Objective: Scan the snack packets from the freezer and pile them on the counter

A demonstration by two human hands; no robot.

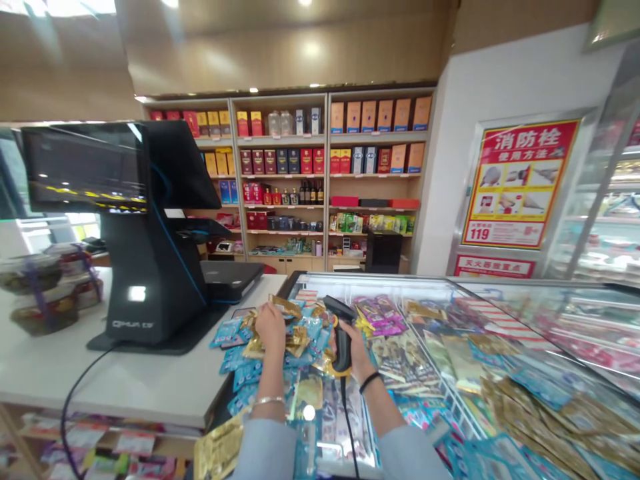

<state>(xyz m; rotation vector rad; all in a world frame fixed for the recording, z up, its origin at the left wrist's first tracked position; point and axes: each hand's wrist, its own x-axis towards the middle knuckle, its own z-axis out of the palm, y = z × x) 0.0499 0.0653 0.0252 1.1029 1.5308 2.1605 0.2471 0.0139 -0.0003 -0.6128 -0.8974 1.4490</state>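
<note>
My right hand (pixel 356 350) is shut around the grip of a black handheld barcode scanner (pixel 343 333), whose head points up and to the left. Its black cable (pixel 347 420) hangs down past my wrist. My left hand (pixel 271 328) grips the edge of a gold foil packet (pixel 286 307) a short way left of the scanner. A heap of blue and gold foil packets (pixel 295 343) lies under and between my hands. More gold and blue packets (pixel 540 407) are piled at the lower right.
The packets rest on a glass-topped display freezer (pixel 500 293). To the left, a black POS terminal (pixel 150 233) stands on a white counter (pixel 120 380), with lidded jars (pixel 43 293) beyond it. Stocked shelves (pixel 285 173) stand behind, and a fire hydrant instruction poster (pixel 520 183) hangs at right.
</note>
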